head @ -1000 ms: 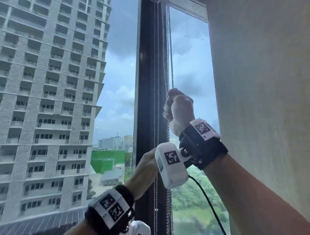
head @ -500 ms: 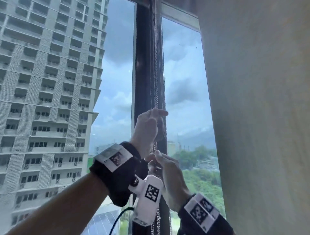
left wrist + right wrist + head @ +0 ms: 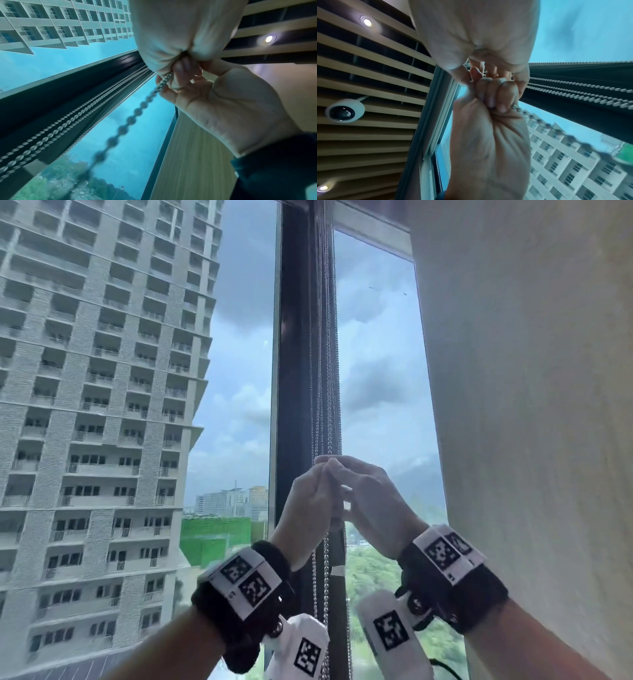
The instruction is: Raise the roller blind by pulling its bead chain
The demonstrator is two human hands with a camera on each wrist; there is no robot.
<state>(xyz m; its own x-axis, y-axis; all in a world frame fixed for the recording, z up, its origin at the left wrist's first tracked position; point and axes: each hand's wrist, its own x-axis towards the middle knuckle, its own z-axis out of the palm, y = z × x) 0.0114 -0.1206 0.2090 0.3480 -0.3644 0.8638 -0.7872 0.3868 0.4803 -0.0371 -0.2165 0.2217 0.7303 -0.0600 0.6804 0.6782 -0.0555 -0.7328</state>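
Observation:
Several silver bead chains (image 3: pixel 325 371) hang in front of the dark window mullion. My left hand (image 3: pixel 320 477) and right hand (image 3: pixel 344 479) meet at the same height on one chain, fingertips touching. In the left wrist view my left hand (image 3: pixel 173 78) pinches the bead chain (image 3: pixel 137 112) with curled fingers, and the strand runs taut down below it. In the right wrist view my right hand (image 3: pixel 493 94) is fisted round the chain (image 3: pixel 539 121). The cream roller blind (image 3: pixel 531 405) covers the window to the right of my hands; its bottom edge is out of view.
The dark mullion (image 3: pixel 294 337) stands behind the chains, with glass on both sides and a high-rise (image 3: pixel 102 405) outside. Overhead is a slatted ceiling with spotlights (image 3: pixel 366 22) and a dome camera (image 3: pixel 344 111).
My right hand came down from its high grip while the left reached up past it. Now the right has risen again and both hands hold the chain side by side.

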